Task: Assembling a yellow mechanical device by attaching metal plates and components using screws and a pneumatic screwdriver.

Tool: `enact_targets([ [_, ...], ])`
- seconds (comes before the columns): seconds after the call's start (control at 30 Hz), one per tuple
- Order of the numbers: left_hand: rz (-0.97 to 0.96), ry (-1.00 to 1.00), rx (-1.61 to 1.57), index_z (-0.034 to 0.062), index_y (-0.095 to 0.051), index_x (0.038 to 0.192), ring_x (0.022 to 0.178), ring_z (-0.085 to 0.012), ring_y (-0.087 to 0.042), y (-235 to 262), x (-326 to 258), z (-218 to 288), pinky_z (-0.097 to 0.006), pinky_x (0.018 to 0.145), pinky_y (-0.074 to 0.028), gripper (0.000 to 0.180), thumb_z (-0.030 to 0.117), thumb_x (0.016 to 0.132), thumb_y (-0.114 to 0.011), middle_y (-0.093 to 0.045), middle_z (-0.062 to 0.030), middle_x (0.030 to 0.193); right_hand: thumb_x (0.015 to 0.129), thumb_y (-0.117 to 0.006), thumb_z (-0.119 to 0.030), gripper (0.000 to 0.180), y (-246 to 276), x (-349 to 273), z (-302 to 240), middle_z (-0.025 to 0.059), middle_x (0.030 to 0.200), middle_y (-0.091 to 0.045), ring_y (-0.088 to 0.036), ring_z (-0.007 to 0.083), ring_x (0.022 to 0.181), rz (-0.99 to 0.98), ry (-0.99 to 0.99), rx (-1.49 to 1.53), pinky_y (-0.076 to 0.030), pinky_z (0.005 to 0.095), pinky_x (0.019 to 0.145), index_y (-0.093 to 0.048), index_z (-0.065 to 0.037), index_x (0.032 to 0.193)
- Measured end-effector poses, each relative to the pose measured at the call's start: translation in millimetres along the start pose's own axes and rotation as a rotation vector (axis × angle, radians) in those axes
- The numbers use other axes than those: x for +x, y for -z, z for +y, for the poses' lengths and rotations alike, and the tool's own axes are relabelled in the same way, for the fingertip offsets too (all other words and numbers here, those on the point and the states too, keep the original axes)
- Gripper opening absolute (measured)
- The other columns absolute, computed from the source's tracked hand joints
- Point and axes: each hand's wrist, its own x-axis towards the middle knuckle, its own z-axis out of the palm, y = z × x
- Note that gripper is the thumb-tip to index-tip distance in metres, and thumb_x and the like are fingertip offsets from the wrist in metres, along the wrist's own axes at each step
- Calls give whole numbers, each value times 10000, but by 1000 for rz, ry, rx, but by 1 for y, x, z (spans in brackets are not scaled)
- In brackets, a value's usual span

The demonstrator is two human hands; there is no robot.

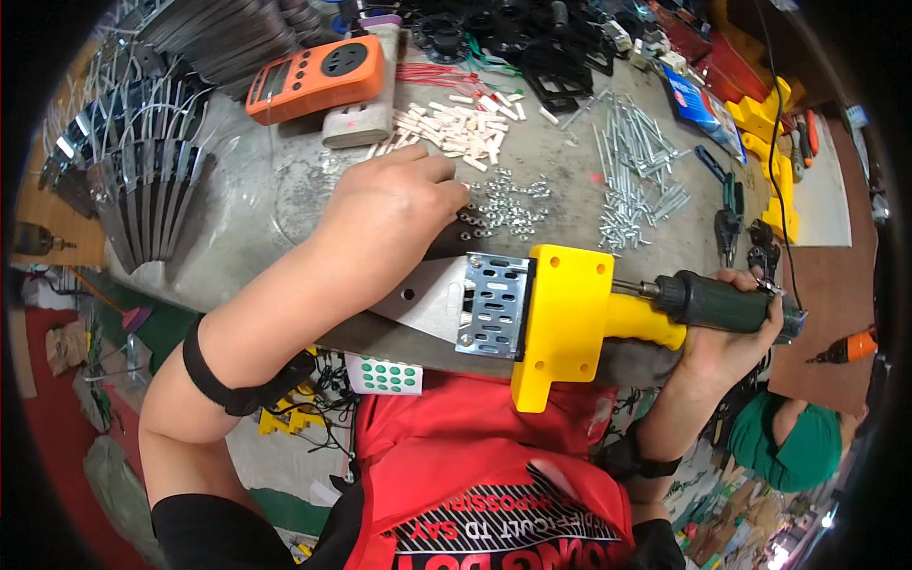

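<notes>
My left hand (pixel 404 195) is closed, its fingers curled down at the edge of a scatter of small metal nuts (pixel 508 204); its fingertips are hidden. My right hand (pixel 727 332) wraps around a dark green electric screwdriver (pixel 712 302), whose bit points left at a yellow plastic housing (pixel 565 313). The housing's yellow handle (pixel 646 321) extends right, beneath the screwdriver. A perforated metal bracket (pixel 494 306) is attached at the housing's left side, with a flat grey metal plate (pixel 427 299) reaching out toward my left forearm. This assembly lies at the table's near edge.
Beyond the nuts lie white sleeves (pixel 456 128) and an orange meter (pixel 318 78). Long screws (pixel 632 161) are piled right of the nuts, with pliers (pixel 729 218) farther right. Fanned metal blades (pixel 147 199) stand left. Another person in green (pixel 784 442) is at lower right.
</notes>
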Motion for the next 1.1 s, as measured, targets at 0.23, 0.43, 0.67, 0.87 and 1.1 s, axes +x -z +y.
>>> enact_targets([
  [0.23, -87, -337, 284, 41, -628, 846, 788, -257, -578, -17, 17, -2, -395, 643, -482, 183, 135, 699, -572, -575, -89, 868, 860, -556, -286, 217, -33, -13, 14, 62, 686, -574, -570, 204, 660, 314, 139, -93, -488, 360, 727, -539, -74, 905],
  [0.43, -204, -458, 311, 0, -637, 814, 746, -267, -560, 5, 20, 0, -383, 648, -454, 146, 71, 704, -571, -569, -109, 775, 848, -640, -290, 264, -23, -19, 15, 21, 789, -555, -580, 189, 757, 245, -85, 229, -480, 364, 733, -528, -136, 1030],
  [0.67, -73, 119, -477, 12, -668, 872, 877, -296, -563, 2, -8, 45, -403, 848, -460, 157, -16, 728, -722, -621, -145, 932, 838, -632, -285, 268, -16, -16, 9, 50, 808, -564, -573, 223, 786, 291, -127, 229, -484, 393, 762, -526, -105, 1005],
  [0.87, 72, 174, -336, 6, -678, 879, 945, -355, -551, 3, -17, 85, -453, 901, -428, 153, 49, 742, -731, -587, -197, 1018, 827, -648, -297, 275, -14, -17, 11, 33, 813, -582, -599, 201, 781, 250, -151, 265, -491, 380, 729, -555, -109, 1005],
  [1.1, 194, 275, -466, -23, -675, 882, 894, -313, -563, -19, -29, 66, -412, 838, -465, 131, 56, 786, -719, -556, -215, 1076, 810, -674, -291, 271, -17, -18, 16, 51, 776, -590, -603, 210, 743, 289, -130, 264, -485, 353, 693, -578, -101, 977],
])
